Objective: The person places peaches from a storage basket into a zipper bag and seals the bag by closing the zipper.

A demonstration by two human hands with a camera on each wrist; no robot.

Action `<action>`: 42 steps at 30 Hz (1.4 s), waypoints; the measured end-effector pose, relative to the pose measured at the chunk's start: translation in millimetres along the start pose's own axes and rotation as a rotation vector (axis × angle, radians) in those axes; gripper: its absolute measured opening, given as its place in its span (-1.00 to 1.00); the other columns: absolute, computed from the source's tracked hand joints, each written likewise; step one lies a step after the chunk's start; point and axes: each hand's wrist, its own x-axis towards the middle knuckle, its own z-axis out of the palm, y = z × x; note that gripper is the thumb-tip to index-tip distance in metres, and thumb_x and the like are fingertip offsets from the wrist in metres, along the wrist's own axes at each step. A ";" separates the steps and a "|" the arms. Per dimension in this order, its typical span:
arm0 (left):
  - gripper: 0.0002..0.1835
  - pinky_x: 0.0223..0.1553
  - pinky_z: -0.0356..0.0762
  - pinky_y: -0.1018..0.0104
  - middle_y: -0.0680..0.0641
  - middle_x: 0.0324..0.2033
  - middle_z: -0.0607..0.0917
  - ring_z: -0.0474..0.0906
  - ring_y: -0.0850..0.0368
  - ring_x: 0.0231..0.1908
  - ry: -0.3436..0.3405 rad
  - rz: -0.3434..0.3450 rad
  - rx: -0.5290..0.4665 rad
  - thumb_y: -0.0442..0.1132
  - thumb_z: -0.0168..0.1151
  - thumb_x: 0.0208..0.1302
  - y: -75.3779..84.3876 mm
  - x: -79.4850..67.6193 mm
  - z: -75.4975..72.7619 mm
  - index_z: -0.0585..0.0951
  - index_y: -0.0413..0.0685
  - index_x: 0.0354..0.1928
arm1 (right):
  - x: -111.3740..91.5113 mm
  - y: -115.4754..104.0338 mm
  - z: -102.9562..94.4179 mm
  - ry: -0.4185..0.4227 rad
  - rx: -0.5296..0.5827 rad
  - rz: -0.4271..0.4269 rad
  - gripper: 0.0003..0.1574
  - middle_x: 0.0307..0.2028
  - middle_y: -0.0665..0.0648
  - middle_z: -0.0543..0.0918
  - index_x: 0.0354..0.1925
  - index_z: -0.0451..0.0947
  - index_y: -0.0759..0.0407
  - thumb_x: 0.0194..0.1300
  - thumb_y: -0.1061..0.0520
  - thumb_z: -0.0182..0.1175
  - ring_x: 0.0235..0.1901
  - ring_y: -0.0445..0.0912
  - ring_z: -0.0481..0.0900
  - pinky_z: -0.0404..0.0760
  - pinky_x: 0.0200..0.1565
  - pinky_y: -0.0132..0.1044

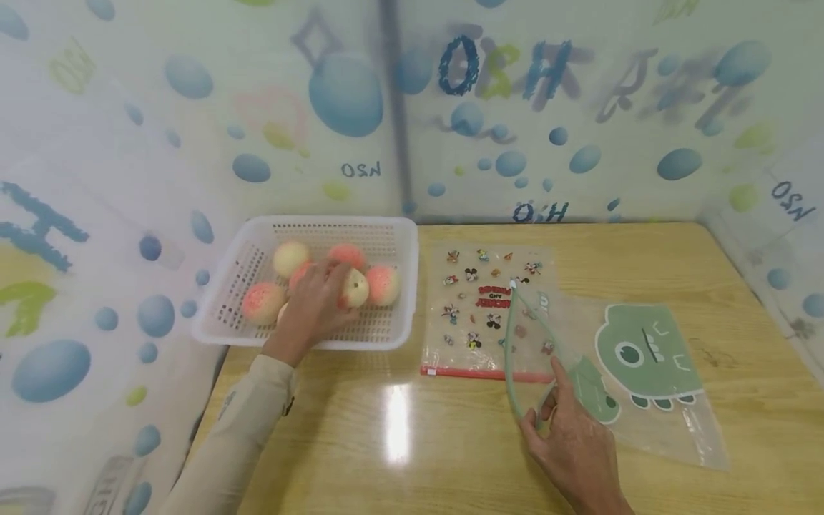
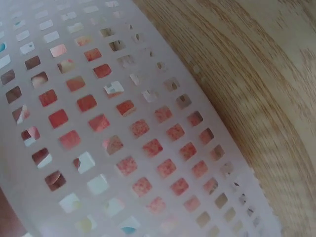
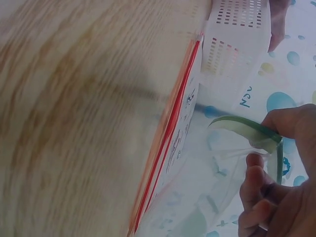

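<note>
My left hand (image 1: 313,306) reaches into a white plastic basket (image 1: 360,342) and grips a pale yellow peach (image 1: 356,287) with a pink blush. Several other peaches (image 1: 265,303) lie around it. The left wrist view shows mostly the slotted basket wall (image 2: 106,150), with pink and red fruit behind the holes. My right hand (image 1: 571,438) holds the green zip edge (image 1: 511,357) of a clear bag with a green dinosaur print (image 1: 646,354). The bag's mouth is spread into a loop, raised from the table between thumb and fingers in the right wrist view.
A second clear zip bag (image 1: 463,307) with small cartoon figures and a red slider strip (image 1: 473,373) lies flat beside the basket, partly under the dinosaur bag. A wooden table (image 1: 347,443) carries everything. Walls with blue dots (image 1: 347,96) enclose the back and sides.
</note>
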 end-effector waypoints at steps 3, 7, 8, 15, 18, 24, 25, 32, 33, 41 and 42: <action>-0.26 -0.22 0.56 -0.11 -0.26 -0.05 0.52 0.51 -0.22 -0.15 -0.006 -0.018 -0.019 -0.13 0.57 -0.20 0.2 -0.1 0.0 0.50 -0.14 0.11 | 1.1 0.1 0.0 -0.001 -0.001 -0.004 0.03 -0.51 -0.12 0.45 0.44 0.19 0.39 0.02 0.12 0.27 -0.72 -0.35 0.15 0.14 -0.75 -0.40; -0.24 -0.23 0.59 -0.09 -0.25 -0.03 0.50 0.53 -0.21 -0.14 -0.020 -0.038 -0.035 -0.07 0.58 -0.20 1.2 -0.7 -0.1 0.53 -0.10 0.14 | 2.2 -0.1 -0.2 0.002 -0.007 -0.009 0.03 -0.52 -0.12 0.45 0.43 0.18 0.40 0.04 0.10 0.28 -0.72 -0.34 0.16 0.15 -0.75 -0.39; -0.24 -0.24 0.60 -0.09 -0.26 -0.02 0.49 0.53 -0.21 -0.13 -0.023 -0.042 -0.034 -0.06 0.57 -0.19 1.7 -1.0 -0.3 0.53 -0.09 0.15 | 2.3 -0.3 -0.4 0.001 -0.009 -0.009 0.04 -0.52 -0.12 0.45 0.43 0.18 0.40 0.04 0.10 0.28 -0.72 -0.34 0.16 0.15 -0.75 -0.39; -0.24 -0.23 0.61 -0.08 -0.26 0.02 0.48 0.55 -0.20 -0.14 -0.029 -0.050 -0.035 -0.03 0.56 -0.14 5.6 -1.5 -1.8 0.54 -0.11 0.18 | 4.2 0.0 -2.3 0.015 -0.010 -0.030 0.03 -0.52 -0.09 0.47 0.42 0.20 0.43 0.02 0.12 0.29 -0.71 -0.32 0.16 0.15 -0.75 -0.39; -0.23 -0.31 0.64 -0.05 -0.24 0.07 0.47 0.57 -0.15 -0.23 -0.039 -0.070 -0.052 -0.03 0.56 -0.14 8.0 -2.9 -3.5 0.52 -0.09 0.19 | 4.6 -0.2 -2.6 0.017 -0.001 -0.031 0.03 -0.52 -0.09 0.48 0.42 0.20 0.42 0.01 0.13 0.30 -0.71 -0.32 0.18 0.17 -0.75 -0.38; -0.19 -0.45 0.61 -0.01 -0.19 0.04 0.47 0.53 -0.05 -0.40 -0.047 -0.078 -0.006 0.03 0.55 -0.15 7.7 -4.5 -4.7 0.48 -0.09 0.19 | 3.4 -3.1 -1.8 -0.007 0.013 0.000 0.06 -0.53 -0.10 0.46 0.44 0.17 0.40 0.02 0.13 0.33 -0.68 -0.31 0.20 0.19 -0.71 -0.40; -0.20 -0.45 0.60 -0.02 -0.19 0.01 0.49 0.52 -0.05 -0.39 -0.035 -0.070 0.012 0.04 0.55 -0.17 7.2 -4.5 -4.6 0.49 -0.10 0.17 | 3.3 -3.5 -1.8 -0.010 0.009 0.003 0.06 -0.53 -0.10 0.46 0.43 0.17 0.40 0.02 0.13 0.34 -0.68 -0.30 0.20 0.18 -0.70 -0.40; -0.22 -0.36 0.61 -0.11 -0.21 -0.03 0.54 0.55 -0.13 -0.25 0.040 -0.033 0.017 0.07 0.54 -0.20 7.7 -4.6 -2.2 0.56 -0.12 0.12 | 3.6 -2.5 -2.2 0.021 0.001 -0.015 -0.01 -0.53 -0.08 0.47 0.39 0.22 0.44 0.05 0.08 0.27 -0.70 -0.30 0.18 0.17 -0.71 -0.40; -0.22 -0.35 0.62 -0.11 -0.21 -0.02 0.53 0.56 -0.14 -0.23 0.043 -0.033 -0.001 0.07 0.54 -0.20 8.4 -4.8 -2.1 0.56 -0.11 0.14 | 3.7 -2.3 -2.3 0.024 0.000 -0.015 -0.02 -0.54 -0.07 0.47 0.39 0.22 0.44 0.06 0.08 0.26 -0.70 -0.30 0.18 0.16 -0.71 -0.40; -0.23 -0.22 0.64 0.01 -0.25 -0.05 0.52 0.55 -0.12 -0.18 0.098 0.035 -0.112 -0.01 0.54 -0.16 12.6 -1.7 -1.3 0.58 -0.21 0.15 | 3.9 -1.7 -1.4 0.032 0.007 -0.015 -0.02 -0.54 -0.08 0.48 0.39 0.22 0.44 0.06 0.06 0.26 -0.70 -0.30 0.18 0.17 -0.72 -0.39; -0.23 -0.21 0.64 0.01 -0.25 -0.06 0.51 0.55 -0.12 -0.17 0.103 0.044 -0.118 -0.04 0.55 -0.17 12.7 -1.2 -1.1 0.58 -0.23 0.15 | 4.0 -1.4 -0.9 0.035 0.010 -0.017 -0.02 -0.54 -0.08 0.48 0.39 0.23 0.45 0.07 0.06 0.25 -0.71 -0.30 0.18 0.18 -0.72 -0.38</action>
